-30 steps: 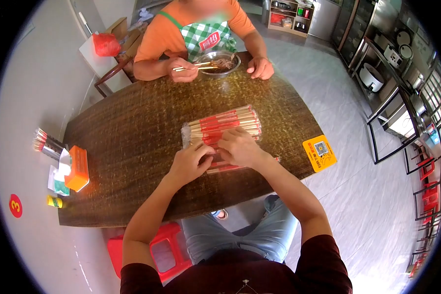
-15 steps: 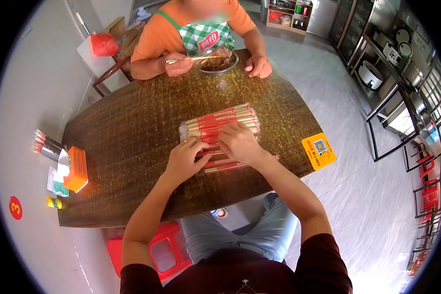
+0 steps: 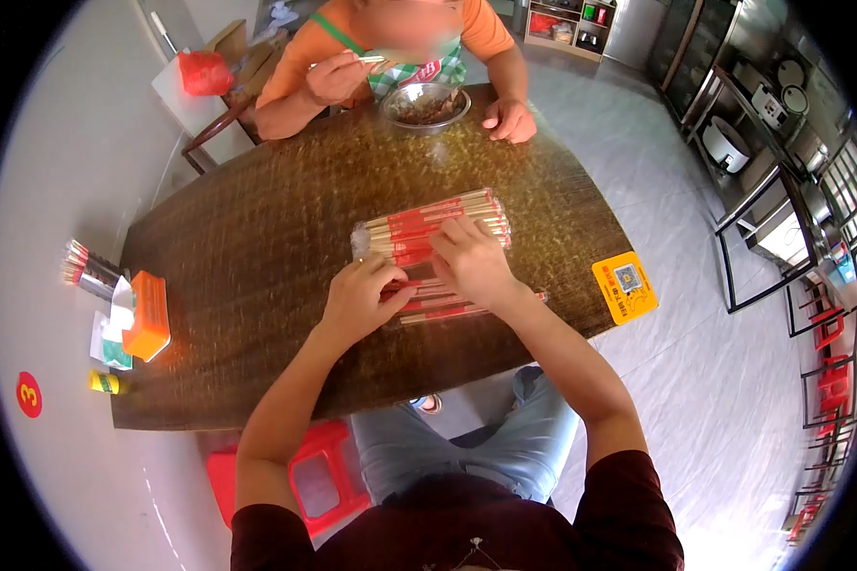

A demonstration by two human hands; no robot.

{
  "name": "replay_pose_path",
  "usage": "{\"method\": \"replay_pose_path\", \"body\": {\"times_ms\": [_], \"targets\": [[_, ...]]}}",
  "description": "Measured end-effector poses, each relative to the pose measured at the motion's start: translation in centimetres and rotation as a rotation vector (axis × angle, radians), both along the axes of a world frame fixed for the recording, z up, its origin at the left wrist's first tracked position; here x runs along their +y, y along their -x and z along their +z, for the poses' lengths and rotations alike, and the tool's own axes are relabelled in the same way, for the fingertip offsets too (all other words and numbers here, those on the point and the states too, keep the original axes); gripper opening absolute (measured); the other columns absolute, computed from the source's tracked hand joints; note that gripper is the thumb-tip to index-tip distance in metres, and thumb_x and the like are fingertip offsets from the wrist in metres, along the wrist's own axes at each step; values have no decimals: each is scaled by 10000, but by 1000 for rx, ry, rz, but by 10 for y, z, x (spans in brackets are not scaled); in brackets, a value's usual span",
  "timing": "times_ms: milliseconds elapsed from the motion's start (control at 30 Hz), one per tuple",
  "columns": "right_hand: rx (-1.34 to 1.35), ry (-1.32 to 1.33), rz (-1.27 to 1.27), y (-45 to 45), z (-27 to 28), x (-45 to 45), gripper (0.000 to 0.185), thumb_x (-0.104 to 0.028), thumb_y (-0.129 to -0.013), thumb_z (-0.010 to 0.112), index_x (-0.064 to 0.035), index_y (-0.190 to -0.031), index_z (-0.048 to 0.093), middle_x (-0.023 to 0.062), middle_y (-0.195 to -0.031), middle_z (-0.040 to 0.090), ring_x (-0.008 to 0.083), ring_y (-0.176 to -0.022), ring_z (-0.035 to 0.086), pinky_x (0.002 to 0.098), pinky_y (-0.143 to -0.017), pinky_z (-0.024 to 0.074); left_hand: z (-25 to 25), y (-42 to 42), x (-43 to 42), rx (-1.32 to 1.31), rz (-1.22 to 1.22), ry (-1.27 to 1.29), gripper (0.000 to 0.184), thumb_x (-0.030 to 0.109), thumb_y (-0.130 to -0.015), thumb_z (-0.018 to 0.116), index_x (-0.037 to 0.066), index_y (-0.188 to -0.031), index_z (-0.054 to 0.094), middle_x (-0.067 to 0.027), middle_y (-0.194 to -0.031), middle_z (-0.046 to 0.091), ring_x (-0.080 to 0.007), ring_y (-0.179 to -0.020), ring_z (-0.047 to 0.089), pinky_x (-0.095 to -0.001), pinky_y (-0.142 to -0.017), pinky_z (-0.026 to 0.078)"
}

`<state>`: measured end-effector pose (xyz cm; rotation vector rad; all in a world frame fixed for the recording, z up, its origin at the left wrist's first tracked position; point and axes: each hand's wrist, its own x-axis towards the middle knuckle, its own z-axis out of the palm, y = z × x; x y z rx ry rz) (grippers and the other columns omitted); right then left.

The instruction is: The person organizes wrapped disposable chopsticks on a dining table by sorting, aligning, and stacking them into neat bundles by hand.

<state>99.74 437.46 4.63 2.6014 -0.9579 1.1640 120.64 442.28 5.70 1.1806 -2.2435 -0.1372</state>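
A clear plastic bundle of chopsticks in red-banded paper sleeves (image 3: 400,230) lies on the brown table. Closer to me, several loose sleeved chopsticks (image 3: 438,312) lie side by side. My left hand (image 3: 360,297) is at the bundle's near left edge, with thumb and fingers pinched around the end of a sleeved pair. Over the near right part of the bundle, my right hand (image 3: 473,262) has its fingers curled down onto the chopsticks. The fingertips of that hand are partly hidden.
Opposite me, a person in a green checked apron (image 3: 390,81) eats with chopsticks from a metal bowl (image 3: 427,127). An orange tissue box (image 3: 147,316) and a chopstick holder (image 3: 95,271) stand at left. A yellow QR card (image 3: 625,287) lies at the right edge.
The person opposite has raised their chopsticks from the bowl toward their mouth. My hands stay at the bundle, with the left fingers drawn closer together. The view has shifted slightly.
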Motion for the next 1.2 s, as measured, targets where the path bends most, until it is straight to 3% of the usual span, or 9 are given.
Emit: {"method": "replay_pose_path", "body": {"times_ms": [200,367,500,533,633,700,867,967,1200], "targets": [[-112,-17,121,-1,-2,-1,146,-104,-671,706,-56,-765,605,68,-809,540,255,-826,557,376,-718,456,5,-1,-1,38,78,99,391,236,-767,705,100,-1113,583,-90,-1133,546,-310,-1041,521,-427,-911,409],[-11,-83,105,0,-8,-3,118,-129,-703,693,-43,-700,613,72,-808,576,259,-808,580,373,-752,472,-6,-6,-7,4,94,93,405,247,-802,700,62,-1146,590,-118,-1133,574,-320,-1081,515,-421,-952,388],[-91,35,10,-1,-4,-4,194,-110,-693,707,-50,-864,639,70,-933,579,252,-847,560,367,-723,459,-8,-8,-10,-1,34,60,233,222,-817,690,54,-968,630,-89,-1066,586,-295,-1006,538,-404,-914,403],[18,-82,-61,3,-3,-1,356,-167,-761,697,-55,-1090,620,102,-1140,563,275,-1032,550,407,-846,459,-8,-8,-11,-5,23,66,221,222,-817,691,54,-947,628,-84,-1060,588,-290,-998,542,-401,-910,405],[117,-97,-144,1,-16,-4,504,-257,-840,652,-52,-1282,518,130,-1327,483,297,-1236,458,472,-1001,387,-12,-10,-11,2,3,63,190,217,-817,689,55,-886,617,-76,-1035,592,-278,-971,551,-397,-905,408],[226,-230,-117,5,-26,-5,624,-368,-912,551,-43,-1412,369,141,-1466,359,299,-1367,327,508,-1099,267,-12,-10,-11,11,14,20,194,215,-818,688,55,-900,615,-81,-1048,590,-281,-983,549,-400,-918,403],[320,-251,-107,7,-28,-2,694,-459,-941,453,-18,-1450,283,149,-1522,263,296,-1415,235,499,-1135,190,-4,-2,-7,42,70,98,427,284,-838,655,33,-1172,570,-124,-1236,538,-315,-1149,495,-410,-1006,370],[373,-281,-106,8,-27,0,743,-522,-943,401,-4,-1456,255,151,-1533,229,293,-1427,197,491,-1145,165,-20,-4,-9,1,72,-65,612,374,-873,609,11,-1341,452,-172,-1402,414,-341,-1294,385,-425,-1078,306],[372,-256,-115,9,-31,1,793,-589,-926,359,14,-1437,298,162,-1519,260,289,-1420,217,495,-1146,164,-12,-7,-8,-61,66,-190,782,499,-849,603,-21,-1388,377,-205,-1444,347,-348,-1338,333,-435,-1111,260]]}}
